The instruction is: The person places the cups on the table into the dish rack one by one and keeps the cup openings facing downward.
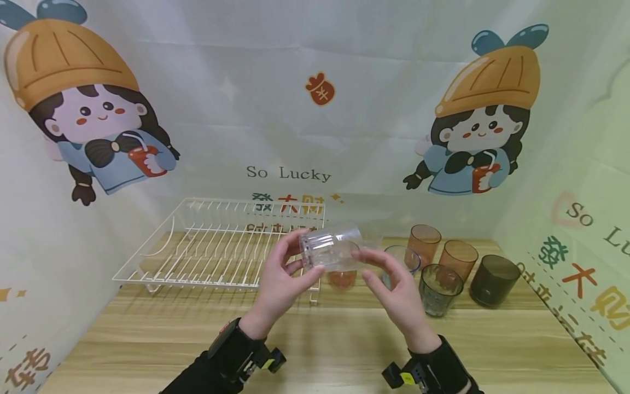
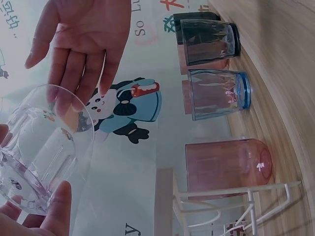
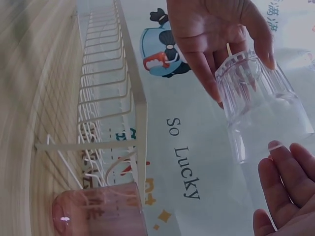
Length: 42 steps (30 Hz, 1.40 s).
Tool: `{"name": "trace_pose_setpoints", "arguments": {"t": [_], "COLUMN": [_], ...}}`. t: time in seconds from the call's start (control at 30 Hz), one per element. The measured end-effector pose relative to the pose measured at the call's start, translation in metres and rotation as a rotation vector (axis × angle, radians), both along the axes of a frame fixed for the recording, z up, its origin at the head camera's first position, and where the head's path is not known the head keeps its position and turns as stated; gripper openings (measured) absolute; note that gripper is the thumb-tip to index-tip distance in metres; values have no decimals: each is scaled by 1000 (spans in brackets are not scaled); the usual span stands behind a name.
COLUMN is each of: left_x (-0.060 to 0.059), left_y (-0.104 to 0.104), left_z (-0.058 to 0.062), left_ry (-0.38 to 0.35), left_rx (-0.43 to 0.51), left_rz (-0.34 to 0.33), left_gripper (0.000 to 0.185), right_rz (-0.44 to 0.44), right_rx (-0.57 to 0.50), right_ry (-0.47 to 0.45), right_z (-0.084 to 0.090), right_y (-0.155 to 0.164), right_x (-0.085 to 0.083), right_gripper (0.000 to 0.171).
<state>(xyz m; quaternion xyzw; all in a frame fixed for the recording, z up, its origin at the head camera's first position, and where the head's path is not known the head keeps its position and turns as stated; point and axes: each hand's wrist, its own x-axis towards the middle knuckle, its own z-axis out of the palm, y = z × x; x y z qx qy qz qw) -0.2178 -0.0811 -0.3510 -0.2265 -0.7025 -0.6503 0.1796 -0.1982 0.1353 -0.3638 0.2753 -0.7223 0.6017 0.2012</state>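
My left hand is gripping the clear glass by its thick base, fingers and thumb curled round it, while my right hand is hovering at the mouth end with its fingers straight and loosely spread; from the head view the fingertips look to be just at the rim, and I cannot tell whether they are touching. The glass is hanging in the air above the middle of the desk, towards its far edge. It is lying on its side: the long axis is running left to right, base towards the left hand, open mouth pointing right at the right palm.

Looking at room now. The near half of the desk is lying bare under my wrists. To the left, the white wire rack is filling the far-left part of the desk, its right end almost under the glass. Just beyond the glass, a pink tumbler is standing upside down beside the rack's end. To the right, along the far edge, more tumblers are crowding together: a blue-rimmed one, two orange ones, a grey one and a dark one nearest the far-right corner. The printed cloth backdrop is closing off the back and both sides.
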Motion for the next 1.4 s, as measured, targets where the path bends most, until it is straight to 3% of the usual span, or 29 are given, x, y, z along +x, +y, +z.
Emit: {"name": "trace_pose_setpoints", "arguments": {"t": [0.4, 0.83, 1.4], "left_x": [-2, -7, -17], "left_y": [-15, -37, -69], "left_z": [-1, -2, 5], "left_ry": [-14, -38, -157], "left_rx": [-23, -90, -232], "left_rz": [33, 106, 185], "left_gripper": [68, 66, 64], "right_rz": [-49, -146, -197], "right_rx": [91, 158, 269], "right_ry": [-34, -6, 58], "right_z": [-12, -21, -31], "right_y": [17, 33, 50], "right_x": [-2, -6, -7], "right_gripper": [35, 37, 46]}}
